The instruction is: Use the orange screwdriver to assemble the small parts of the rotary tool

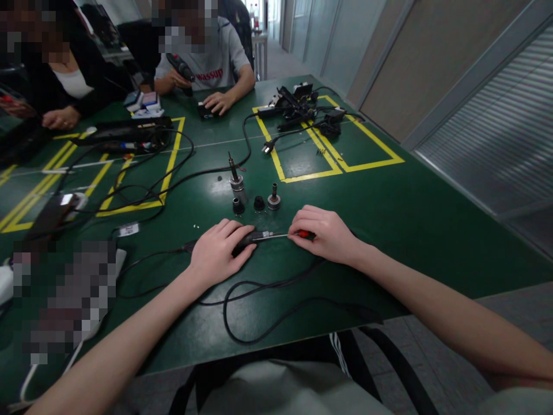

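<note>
My left hand (218, 251) lies over a black corded tool (246, 240) on the green table (389, 219), fingers wrapped on its body. My right hand (322, 233) is closed on a red-handled screwdriver (303, 234), its thin metal shaft pointing left into the tool's tip. The tool's black cable (268, 285) loops toward the table's near edge. Just beyond my hands stand small metal and black parts: a spindle piece (235, 181), a black socket (237, 205), a black cap (258, 203) and a short metal fitting (273, 200).
Yellow tape boxes mark the table. Black cables run across the left half to a dark device (54, 213). A heap of black tool parts (302, 106) lies at the far right. Across the table, one person holds a power tool (181, 68); another person's hand (60, 118) rests at far left.
</note>
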`<state>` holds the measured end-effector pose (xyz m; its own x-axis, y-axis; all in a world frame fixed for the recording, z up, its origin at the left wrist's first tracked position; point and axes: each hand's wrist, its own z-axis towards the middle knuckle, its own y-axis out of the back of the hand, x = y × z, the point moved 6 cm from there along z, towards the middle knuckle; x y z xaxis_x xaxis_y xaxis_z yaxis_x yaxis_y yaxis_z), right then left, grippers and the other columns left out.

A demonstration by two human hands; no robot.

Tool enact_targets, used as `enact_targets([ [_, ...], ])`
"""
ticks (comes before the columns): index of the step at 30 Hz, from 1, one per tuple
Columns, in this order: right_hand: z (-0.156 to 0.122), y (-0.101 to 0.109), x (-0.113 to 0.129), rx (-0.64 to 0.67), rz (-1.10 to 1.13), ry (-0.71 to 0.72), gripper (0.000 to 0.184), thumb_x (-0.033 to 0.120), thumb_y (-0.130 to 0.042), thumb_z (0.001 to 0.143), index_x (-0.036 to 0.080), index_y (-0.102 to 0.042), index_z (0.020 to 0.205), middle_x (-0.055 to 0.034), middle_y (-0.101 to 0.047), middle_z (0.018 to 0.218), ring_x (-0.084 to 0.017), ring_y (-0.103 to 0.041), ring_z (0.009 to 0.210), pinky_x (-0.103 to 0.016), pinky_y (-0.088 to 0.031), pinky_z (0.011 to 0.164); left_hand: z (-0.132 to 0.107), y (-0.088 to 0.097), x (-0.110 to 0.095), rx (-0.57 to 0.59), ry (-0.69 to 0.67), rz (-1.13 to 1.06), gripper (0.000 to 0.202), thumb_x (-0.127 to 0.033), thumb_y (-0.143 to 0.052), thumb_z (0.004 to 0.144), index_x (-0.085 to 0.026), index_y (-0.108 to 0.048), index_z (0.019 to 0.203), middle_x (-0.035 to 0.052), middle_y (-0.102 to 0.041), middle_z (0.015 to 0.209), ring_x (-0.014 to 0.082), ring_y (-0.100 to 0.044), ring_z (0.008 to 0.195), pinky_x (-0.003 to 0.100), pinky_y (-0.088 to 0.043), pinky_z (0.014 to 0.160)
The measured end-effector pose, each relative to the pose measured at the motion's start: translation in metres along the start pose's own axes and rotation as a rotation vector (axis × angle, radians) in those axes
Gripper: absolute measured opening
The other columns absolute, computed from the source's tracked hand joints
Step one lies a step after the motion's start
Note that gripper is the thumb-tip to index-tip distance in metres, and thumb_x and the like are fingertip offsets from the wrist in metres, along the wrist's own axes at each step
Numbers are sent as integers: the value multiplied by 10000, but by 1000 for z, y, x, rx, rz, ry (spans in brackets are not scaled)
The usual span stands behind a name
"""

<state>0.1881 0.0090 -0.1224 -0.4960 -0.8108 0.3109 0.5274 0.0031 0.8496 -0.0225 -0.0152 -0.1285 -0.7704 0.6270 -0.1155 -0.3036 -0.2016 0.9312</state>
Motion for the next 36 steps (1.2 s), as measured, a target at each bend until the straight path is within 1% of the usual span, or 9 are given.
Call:
enact_targets([
  [6,-2,-1,2,44,-34,-6,167,189,-589,995,184,-722,893,-78,-742,909,-203,-688,818,-301,-502,674,2,2,-3,-18,28,9,347,-432,-554,1013,-181,-704,1201,75,-751,1047,229,-674,931,372,-561,768],
  [13,-1,-2,1,32,-24,3,172,179,-592,986,184,-712,864,-77,-734,885,-205,-673,811,-309,-504,681,3,2,-6,-87,98,8,337,-463,-568,1015,-186,-745,1090,62,-753,971,212,-670,884,356,-536,745],
  [20,-1,-5,0,18,-27,-8,167,167,-594,984,185,-696,854,-65,-720,864,-200,-666,815,-306,-501,693,4,0,-6,-87,103,23,333,-449,-553,1028,-185,-754,1050,55,-750,953,204,-665,860,354,-532,744],
  [24,0,-3,-3,53,-10,-28,57,228,-674,953,196,-714,929,-75,-731,935,-224,-678,883,-328,-519,732,5,0,-6,-78,95,26,333,-441,-542,1034,-185,-754,1058,59,-747,946,203,-660,854,350,-529,739],
  [27,-1,5,-14,69,-6,-47,201,321,-785,871,198,-731,1021,-101,-729,1033,-264,-674,948,-380,-538,790,5,0,-6,-79,98,22,337,-442,-542,1034,-185,-757,1069,64,-745,945,205,-659,857,345,-528,735],
  [28,-2,8,-18,86,-10,-41,227,345,-811,846,195,-736,998,-106,-722,1043,-270,-664,936,-401,-537,798,5,0,-6,-78,98,20,337,-441,-542,1034,-185,-758,1069,65,-744,943,206,-659,857,343,-528,736],
  [30,-5,12,-27,120,27,-25,196,340,-828,826,194,-738,920,-105,-712,1051,-272,-649,949,-418,-529,820,5,0,-6,-75,98,14,336,-439,-544,1032,-184,-759,1071,66,-742,942,207,-659,859,343,-532,736],
  [32,-7,13,-35,145,117,-30,167,330,-800,861,205,-707,801,-85,-713,1007,-250,-639,935,-403,-522,821,5,0,-5,-71,100,8,336,-435,-539,1032,-185,-759,1078,69,-738,945,209,-658,864,346,-540,737],
  [36,-7,13,-42,166,294,-69,217,337,-776,886,202,-661,761,-57,-707,892,-213,-628,858,-366,-512,786,5,0,-3,-54,81,-6,341,-442,-535,1023,-183,-746,1094,75,-730,961,212,-652,876,350,-552,737],
])
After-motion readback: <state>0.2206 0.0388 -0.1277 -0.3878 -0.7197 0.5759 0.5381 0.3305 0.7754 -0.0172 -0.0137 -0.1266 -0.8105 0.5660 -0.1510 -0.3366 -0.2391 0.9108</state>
